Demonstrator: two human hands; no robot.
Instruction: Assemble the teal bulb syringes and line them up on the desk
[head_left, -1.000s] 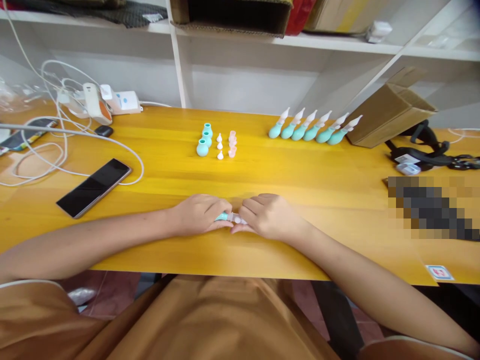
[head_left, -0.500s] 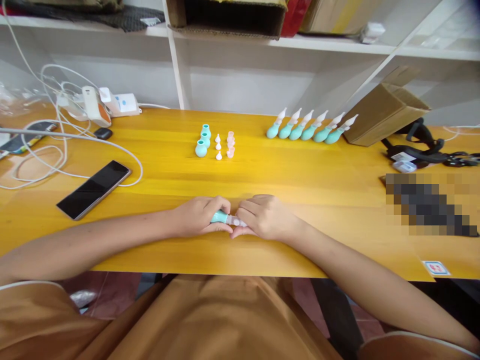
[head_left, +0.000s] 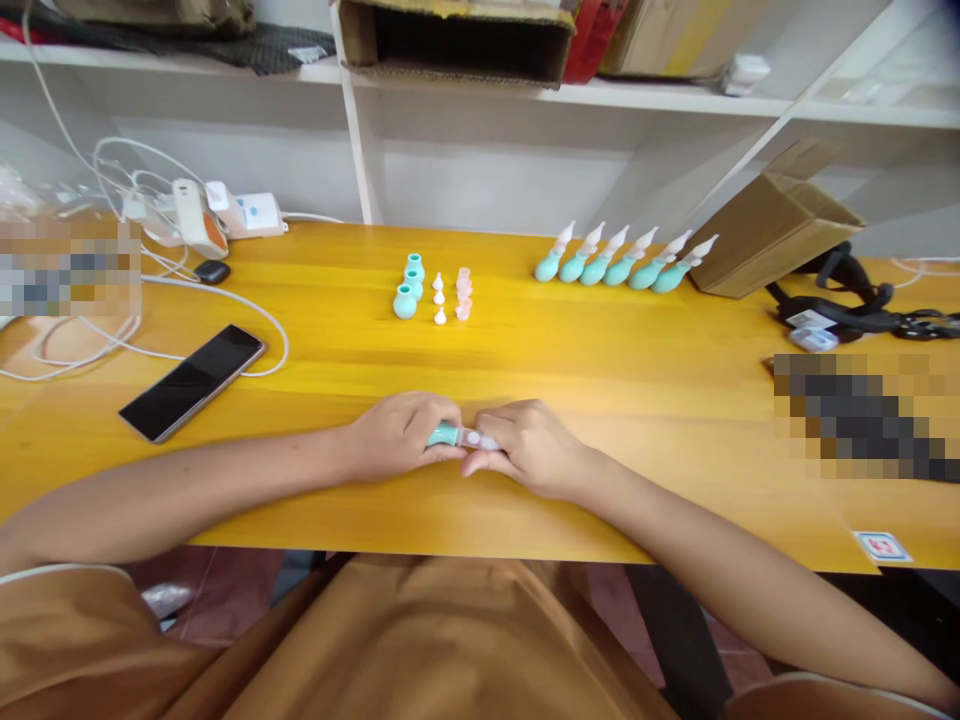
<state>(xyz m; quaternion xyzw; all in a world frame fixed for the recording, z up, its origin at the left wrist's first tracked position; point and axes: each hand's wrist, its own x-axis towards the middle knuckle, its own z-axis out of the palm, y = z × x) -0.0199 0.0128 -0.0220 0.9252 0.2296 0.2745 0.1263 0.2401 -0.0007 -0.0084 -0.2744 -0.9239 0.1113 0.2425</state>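
Close to the table's front edge, my left hand [head_left: 401, 437] is closed around the teal bulb of a nasal aspirator [head_left: 444, 435]. The fingers of my right hand [head_left: 534, 448] close on its pale tip end, and a clear connector shows between the two hands. Most of the bulb and the tip's far end are covered by my fingers. Beyond my hands stand three open teal bulbs [head_left: 406, 302], a column of small white tips [head_left: 439, 316] and several pink connectors [head_left: 463, 310]. Further right, several whole aspirators [head_left: 622, 268] lean in a row.
At the left lies a phone [head_left: 193, 382] beside white cables and a power strip [head_left: 199, 220]. An open cardboard box [head_left: 772, 220] leans at the back right, near black straps [head_left: 840, 300]. White shelving [head_left: 480, 170] rises behind the table.
Both hands keep their hold on the aspirator. My right hand has turned slightly, its fingers tilting lower at the tip end. The whole view has shifted a little.
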